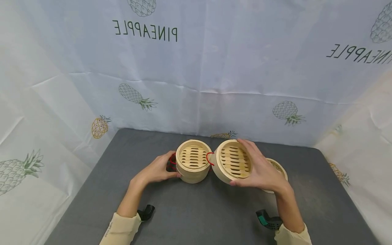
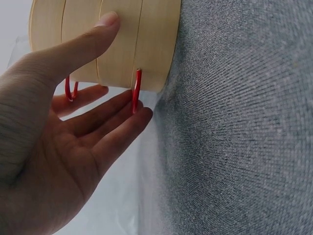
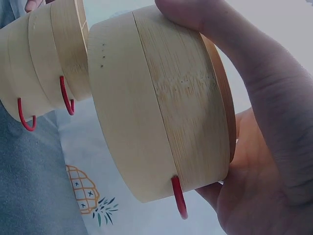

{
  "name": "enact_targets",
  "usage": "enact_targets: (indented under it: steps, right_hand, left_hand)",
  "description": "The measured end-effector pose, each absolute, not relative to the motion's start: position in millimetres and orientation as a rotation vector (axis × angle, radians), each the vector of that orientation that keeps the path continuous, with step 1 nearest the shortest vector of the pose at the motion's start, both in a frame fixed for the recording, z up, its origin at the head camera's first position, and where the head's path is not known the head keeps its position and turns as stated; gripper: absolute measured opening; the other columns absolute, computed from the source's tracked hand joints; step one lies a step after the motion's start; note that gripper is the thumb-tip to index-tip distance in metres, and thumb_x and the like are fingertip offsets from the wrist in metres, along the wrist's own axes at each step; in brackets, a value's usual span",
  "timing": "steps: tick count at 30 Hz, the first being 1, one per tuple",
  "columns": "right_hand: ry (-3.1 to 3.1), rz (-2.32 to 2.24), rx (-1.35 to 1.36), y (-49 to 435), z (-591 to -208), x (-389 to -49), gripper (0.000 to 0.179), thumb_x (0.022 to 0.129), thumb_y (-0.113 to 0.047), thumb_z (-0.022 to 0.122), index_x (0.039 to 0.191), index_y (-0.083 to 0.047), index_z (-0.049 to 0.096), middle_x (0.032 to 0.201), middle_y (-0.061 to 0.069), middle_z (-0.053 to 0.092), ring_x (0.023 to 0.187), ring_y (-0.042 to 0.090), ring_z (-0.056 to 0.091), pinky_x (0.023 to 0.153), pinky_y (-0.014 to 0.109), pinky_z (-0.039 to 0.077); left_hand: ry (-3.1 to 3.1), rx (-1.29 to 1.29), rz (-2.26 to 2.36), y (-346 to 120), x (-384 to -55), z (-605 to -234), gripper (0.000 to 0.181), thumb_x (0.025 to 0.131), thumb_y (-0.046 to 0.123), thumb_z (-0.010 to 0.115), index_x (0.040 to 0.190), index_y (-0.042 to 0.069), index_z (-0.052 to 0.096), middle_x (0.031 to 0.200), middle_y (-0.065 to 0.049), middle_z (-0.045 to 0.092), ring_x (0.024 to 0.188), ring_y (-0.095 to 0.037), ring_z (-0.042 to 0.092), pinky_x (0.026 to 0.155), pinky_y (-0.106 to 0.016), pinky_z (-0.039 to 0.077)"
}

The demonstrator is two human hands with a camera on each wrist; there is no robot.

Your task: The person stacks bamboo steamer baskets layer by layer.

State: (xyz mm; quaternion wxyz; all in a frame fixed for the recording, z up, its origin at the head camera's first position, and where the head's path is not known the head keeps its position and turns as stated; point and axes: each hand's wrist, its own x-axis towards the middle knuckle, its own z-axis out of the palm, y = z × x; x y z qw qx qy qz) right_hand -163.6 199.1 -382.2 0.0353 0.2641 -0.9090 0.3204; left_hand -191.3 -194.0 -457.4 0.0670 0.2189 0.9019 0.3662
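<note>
On the dark table stands a stack of round bamboo steamer baskets (image 1: pixel 193 160) with a slatted surface inside the top rim. My left hand (image 1: pixel 160 167) holds its left side. In the left wrist view the thumb (image 2: pixel 100 39) lies along the bamboo wall, and the fingers (image 2: pixel 117 134) reach around by two red loop handles (image 2: pixel 137 90). My right hand (image 1: pixel 260 168) grips another bamboo steamer basket (image 1: pixel 234 160) just right of the stack. This basket is tilted and raised, its slats facing the head camera. A red loop (image 3: pixel 179 198) hangs from its wall in the right wrist view.
Partly behind my right hand lies another round bamboo piece (image 1: pixel 283 170) with a pale rim. The grey table (image 1: pixel 196 217) meets a white pineapple-print cloth (image 1: pixel 196 112) at its back and sides. Black straps (image 1: pixel 146 212) with small devices sit at both wrists.
</note>
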Motion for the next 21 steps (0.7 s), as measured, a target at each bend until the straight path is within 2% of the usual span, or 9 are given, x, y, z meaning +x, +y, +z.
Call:
enact_targets:
  steps: [12,21]
  right_hand:
    - [-2.771,0.982,0.873,184.2,-373.8,-172.2,0.136,0.062,-0.054,0.101,0.172,-0.027,0.026,0.168,0.007,0.040,0.151,0.031,0.045,0.113,0.067,0.048]
    - [-2.771,0.993,0.919,172.1,-370.2,-177.2,0.135,0.064,-0.053,0.100,0.172,-0.023,0.026,0.171,0.010,0.036,0.155,0.036,0.042,0.115,0.069,0.046]
  left_hand:
    - [2.737,0.654,1.091,-194.5,-191.6,-458.3,0.085,0.085,0.029,0.095,0.153,0.002,0.052,0.132,-0.011,0.073,0.121,-0.025,0.071,0.106,-0.049,0.059]
    - [2.736,0.655,1.086,-193.7,-191.6,-458.5,0.085,0.085,0.028,0.095,0.153,0.002,0.052,0.131,-0.009,0.073,0.120,-0.024,0.072,0.105,-0.048,0.059]
